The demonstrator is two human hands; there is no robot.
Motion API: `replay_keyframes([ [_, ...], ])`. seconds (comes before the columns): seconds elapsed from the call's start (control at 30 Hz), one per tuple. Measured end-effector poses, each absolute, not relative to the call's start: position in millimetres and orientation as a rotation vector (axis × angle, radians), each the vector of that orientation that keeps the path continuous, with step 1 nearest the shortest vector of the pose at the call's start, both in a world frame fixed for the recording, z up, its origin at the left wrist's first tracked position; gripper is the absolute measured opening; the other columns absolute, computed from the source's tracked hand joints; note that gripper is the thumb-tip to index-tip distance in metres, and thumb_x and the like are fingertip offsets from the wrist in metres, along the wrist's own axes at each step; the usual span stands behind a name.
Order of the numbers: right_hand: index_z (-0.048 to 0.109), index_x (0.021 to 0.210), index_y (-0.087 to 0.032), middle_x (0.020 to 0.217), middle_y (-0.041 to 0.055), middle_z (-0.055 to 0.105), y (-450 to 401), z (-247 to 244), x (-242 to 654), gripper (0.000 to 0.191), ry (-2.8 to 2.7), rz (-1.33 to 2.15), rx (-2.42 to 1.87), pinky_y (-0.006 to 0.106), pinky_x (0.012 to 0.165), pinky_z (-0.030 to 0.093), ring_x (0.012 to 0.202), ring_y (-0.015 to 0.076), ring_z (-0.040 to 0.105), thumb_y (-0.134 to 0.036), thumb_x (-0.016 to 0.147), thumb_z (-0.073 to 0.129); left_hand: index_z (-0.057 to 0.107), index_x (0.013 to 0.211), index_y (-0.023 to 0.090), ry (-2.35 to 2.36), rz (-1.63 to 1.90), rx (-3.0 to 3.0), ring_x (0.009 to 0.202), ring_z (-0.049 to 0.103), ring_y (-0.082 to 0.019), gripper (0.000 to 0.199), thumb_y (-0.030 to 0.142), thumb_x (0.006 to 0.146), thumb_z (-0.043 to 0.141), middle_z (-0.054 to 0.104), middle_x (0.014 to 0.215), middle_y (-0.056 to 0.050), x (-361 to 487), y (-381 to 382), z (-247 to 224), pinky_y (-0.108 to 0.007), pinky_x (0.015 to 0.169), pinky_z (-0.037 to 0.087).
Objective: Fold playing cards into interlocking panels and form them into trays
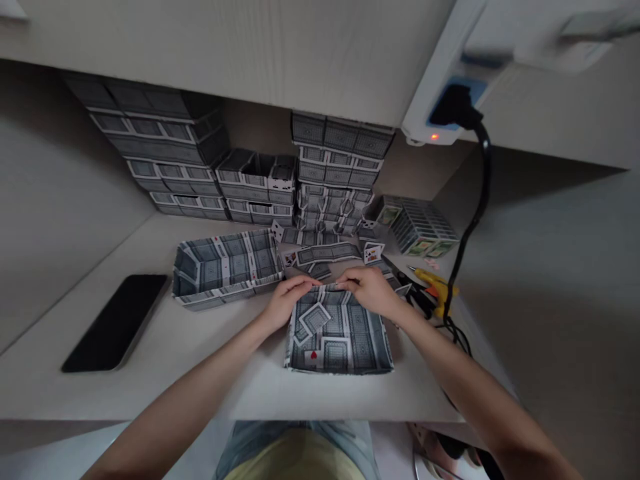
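Note:
A shallow open box made of patterned playing cards (363, 333) sits near the front of the white table, with a few loose cards (315, 319) lying inside it. My left hand (290, 297) pinches the far wall of this box near its left corner. On the same far wall, to the right, my right hand (367, 288) has its fingers closed on the edge. A short gap separates the two hands. To the left stands a longer open card box (227, 267), touched by neither hand. Loose cards and a folded card strip (330, 253) lie just beyond my hands.
Stacked card boxes (175, 143) rise at the back left, with another stack (340, 153) beside them. A black phone (117, 323) lies at left. At right are a yellow-handled tool (435, 283), a black cable (483, 193) and a clear-sided block (420, 227). A power strip (445, 93) hangs above.

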State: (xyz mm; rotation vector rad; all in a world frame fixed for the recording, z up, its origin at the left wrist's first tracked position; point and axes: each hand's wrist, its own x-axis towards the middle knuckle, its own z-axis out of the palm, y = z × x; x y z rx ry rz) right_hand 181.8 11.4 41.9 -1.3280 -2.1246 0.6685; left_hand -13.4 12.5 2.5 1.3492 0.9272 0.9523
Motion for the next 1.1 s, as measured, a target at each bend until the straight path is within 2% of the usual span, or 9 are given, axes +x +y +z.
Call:
replay_keyframes([
  [0.23,0.062,0.066,-0.022,0.068,-0.0021,0.066,-1,35,173,0.011,-2.015,0.518,-1.534,0.026,0.071,0.040,0.068,0.0139,0.060,-0.020,0.074,0.054,0.066,0.078,0.014,0.967,0.937,1.291,0.074,0.055,-0.016,0.026,0.035,0.073,0.051,0.065,0.078,-0.002,-12,13,-9,-0.023,0.068,0.040],
  [0.37,0.062,0.068,-0.022,0.071,-0.0018,0.067,-8,25,168,0.010,-1.877,0.482,-1.604,0.023,0.063,0.041,0.068,0.0145,0.060,-0.022,0.074,0.054,0.065,0.075,0.014,1.011,0.965,1.330,0.070,0.055,-0.015,0.028,0.038,0.072,0.052,0.064,0.072,-0.001,-10,11,-12,-0.023,0.064,0.041],
  [0.57,0.063,0.072,-0.023,0.075,-0.0009,0.068,-9,17,166,0.012,-1.851,0.456,-1.540,0.024,0.065,0.043,0.070,0.0151,0.061,-0.021,0.075,0.051,0.065,0.081,0.014,1.020,0.902,1.494,0.080,0.056,-0.018,0.024,0.033,0.071,0.053,0.066,0.081,-0.003,-16,14,-6,-0.026,0.073,0.041],
  [0.77,0.064,0.079,-0.022,0.081,0.0011,0.067,9,31,171,0.011,-2.061,0.560,-1.330,0.025,0.072,0.043,0.078,0.0149,0.060,-0.026,0.075,0.055,0.065,0.084,0.016,1.028,0.800,1.610,0.085,0.058,-0.020,0.022,0.027,0.070,0.054,0.066,0.089,-0.003,-27,21,0,-0.029,0.079,0.042],
  [0.8,0.064,0.085,-0.021,0.086,0.0020,0.066,11,34,174,0.016,-2.101,0.565,-1.305,0.026,0.075,0.043,0.083,0.0158,0.059,-0.029,0.071,0.059,0.065,0.085,0.016,1.028,0.789,1.638,0.086,0.058,-0.020,0.022,0.027,0.070,0.053,0.066,0.090,-0.004,-29,21,3,-0.029,0.080,0.042],
  [0.87,0.061,0.097,-0.022,0.096,0.0041,0.064,12,36,183,0.037,-2.133,0.558,-1.316,0.030,0.081,0.041,0.092,0.0185,0.056,-0.033,0.063,0.067,0.065,0.090,0.017,1.022,0.775,1.706,0.090,0.057,-0.020,0.024,0.028,0.073,0.052,0.065,0.095,-0.004,-32,19,10,-0.030,0.083,0.041],
  [0.93,0.057,0.105,-0.021,0.099,0.0052,0.063,12,33,194,0.049,-2.091,0.598,-1.383,0.031,0.081,0.041,0.093,0.0194,0.056,-0.033,0.058,0.070,0.063,0.095,0.019,1.004,0.770,1.775,0.094,0.055,-0.019,0.026,0.029,0.075,0.050,0.063,0.100,-0.004,-33,16,19,-0.029,0.085,0.040],
  [1.0,0.058,0.102,-0.020,0.098,0.0054,0.063,12,25,204,0.049,-2.031,0.709,-1.427,0.031,0.079,0.041,0.090,0.0193,0.057,-0.032,0.057,0.071,0.061,0.099,0.020,0.979,0.765,1.839,0.096,0.055,-0.018,0.027,0.030,0.077,0.048,0.062,0.103,-0.003,-33,15,29,-0.027,0.085,0.040],
  [1.1,0.064,0.086,-0.016,0.083,0.0033,0.066,15,10,212,0.034,-1.939,0.905,-1.452,0.029,0.071,0.043,0.078,0.0181,0.059,-0.032,0.057,0.070,0.060,0.101,0.021,1.001,0.727,1.951,0.095,0.055,-0.018,0.029,0.033,0.077,0.048,0.062,0.104,-0.002,-25,16,43,-0.027,0.083,0.041],
])
